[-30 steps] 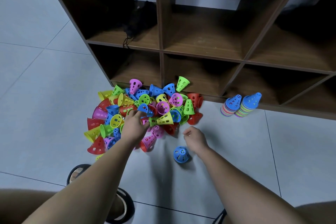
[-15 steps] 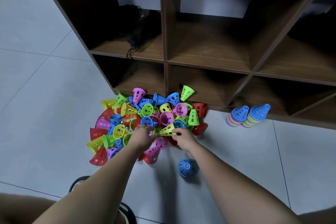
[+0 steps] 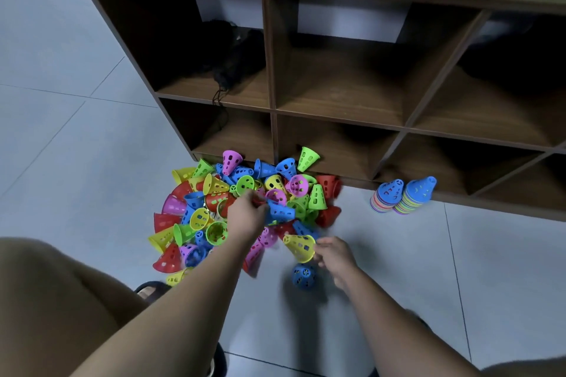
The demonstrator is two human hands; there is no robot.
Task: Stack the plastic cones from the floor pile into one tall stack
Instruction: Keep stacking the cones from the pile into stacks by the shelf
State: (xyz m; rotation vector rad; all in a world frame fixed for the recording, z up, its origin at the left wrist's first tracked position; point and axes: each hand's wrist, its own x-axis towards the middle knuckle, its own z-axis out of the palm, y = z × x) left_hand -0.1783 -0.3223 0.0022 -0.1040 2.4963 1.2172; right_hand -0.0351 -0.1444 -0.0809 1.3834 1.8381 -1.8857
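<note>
A pile of perforated plastic cones in red, yellow, green, blue and purple lies on the tiled floor against the shelf. My left hand is over the pile and grips a blue cone lying on its side. My right hand pinches the rim of a yellow cone lifted just off the pile's near edge. Directly below it a single blue cone stands upright on the floor. Two short stacks with blue cones on top stand to the right.
A dark wooden cubby shelf runs along the back, with a black bundle and cord in its upper left compartment. My knee and a sandalled foot are at the lower left. Grey floor tiles spread around.
My right hand has pulled the yellow cone out of the pile and back toward the lone blue cone. My left hand has shifted right in the pile and taken hold of a blue cone.
</note>
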